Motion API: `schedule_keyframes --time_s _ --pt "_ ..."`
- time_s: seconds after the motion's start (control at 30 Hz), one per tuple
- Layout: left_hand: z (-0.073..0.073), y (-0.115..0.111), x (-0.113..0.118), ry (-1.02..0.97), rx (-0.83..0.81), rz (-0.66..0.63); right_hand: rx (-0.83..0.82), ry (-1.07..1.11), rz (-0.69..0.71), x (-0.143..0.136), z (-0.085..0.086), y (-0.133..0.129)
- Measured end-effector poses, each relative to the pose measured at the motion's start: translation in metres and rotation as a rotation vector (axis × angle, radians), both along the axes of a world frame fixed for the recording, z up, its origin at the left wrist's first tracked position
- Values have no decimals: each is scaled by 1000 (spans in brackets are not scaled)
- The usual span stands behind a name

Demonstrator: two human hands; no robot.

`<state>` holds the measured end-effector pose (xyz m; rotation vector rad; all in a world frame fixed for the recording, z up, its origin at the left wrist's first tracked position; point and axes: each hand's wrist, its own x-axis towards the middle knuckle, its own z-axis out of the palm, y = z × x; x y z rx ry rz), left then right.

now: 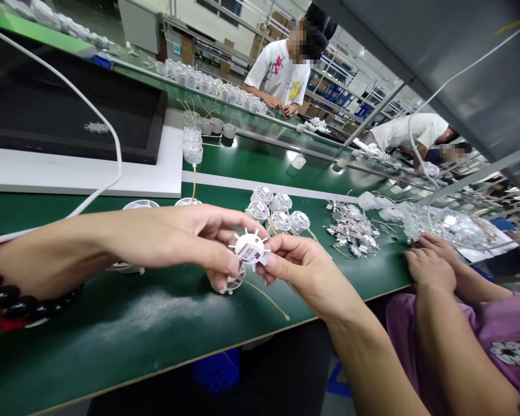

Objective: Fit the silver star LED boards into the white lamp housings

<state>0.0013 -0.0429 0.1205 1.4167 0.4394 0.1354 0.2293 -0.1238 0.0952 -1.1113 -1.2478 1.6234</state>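
Note:
A small white disc with short spokes [250,247] is held up over the green bench, between my two hands. My left hand [190,237] pinches its left side between thumb and fingers. On its right edge, the thumb and fingers of my right hand [297,268] close near a small pale tab. Just below the disc, by my left fingertips, is a round white housing [235,281], partly hidden, with a yellow wire [268,300] trailing right across the bench.
Several round housings [281,221] stand behind my hands. A pile of spoked metal pieces [354,230] lies to the right, near another person's hands [431,260]. At the left is a black-topped white board [169,150] with a white cable across it.

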Motion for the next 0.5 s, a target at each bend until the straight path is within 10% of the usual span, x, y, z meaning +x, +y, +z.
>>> schedule_keyframes --time_s 0.5 --pt "-4 0 2 38 62 63 185 -220 -45 -4 9 -5"
